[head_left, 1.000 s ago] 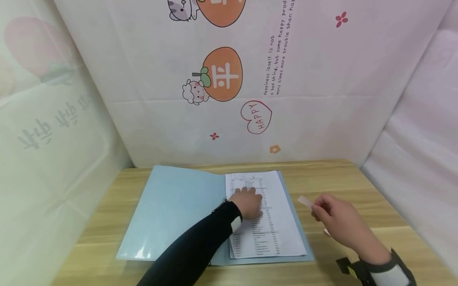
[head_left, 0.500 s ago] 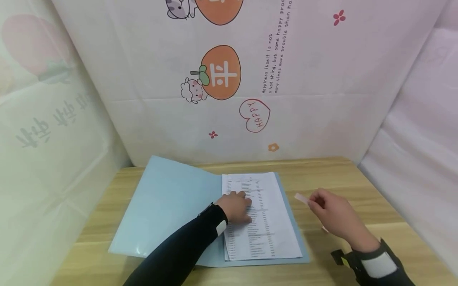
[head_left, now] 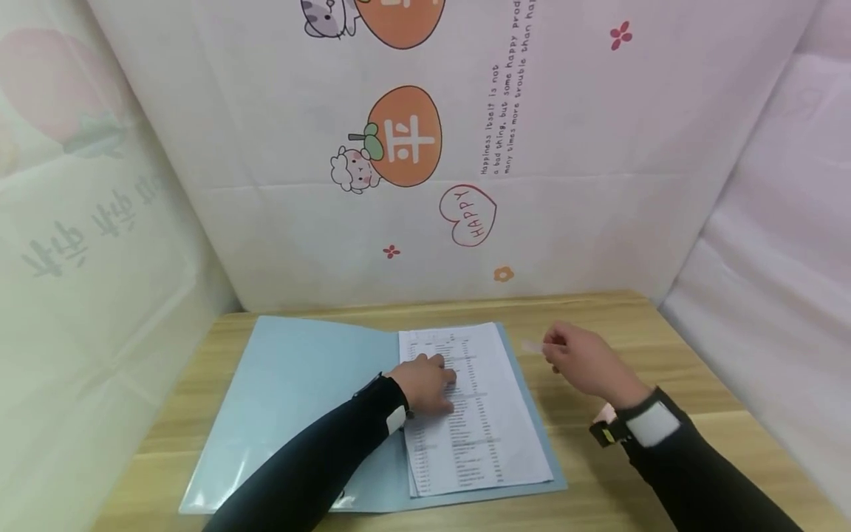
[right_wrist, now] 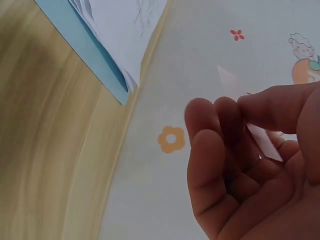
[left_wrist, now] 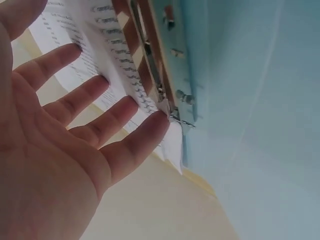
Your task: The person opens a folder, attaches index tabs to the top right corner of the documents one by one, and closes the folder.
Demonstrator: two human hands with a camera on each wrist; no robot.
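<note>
A light blue folder (head_left: pixel 299 377) lies open, with a stack of printed sheets (head_left: pixel 495 436) on its right side. My left hand (head_left: pixel 427 386) rests on the sheets near their left edge, fingers spread. In the left wrist view, its fingertips come close to the folder's metal clip (left_wrist: pixel 145 45). To the right of the folder, above the table, my right hand (head_left: pixel 588 362) pinches a small pale strip (head_left: pixel 532 346) between thumb and fingers. The right wrist view shows this thin, pinkish strip (right_wrist: pixel 230 81) sticking out past the fingertips; its middle is hidden by them.
Under the folder is a wooden table (head_left: pixel 671 355), its far edge meeting a white printed cloth (head_left: pixel 565 236). More white cloth (head_left: pixel 100 355) hangs on the left and right. A pale pinkish piece (head_left: pixel 605 415) shows on the table beside the right wrist.
My right hand has moved toward the table's far side with the strip. My left hand has slid left over the sheets. The folder's left cover rose at its far corner, then came down.
</note>
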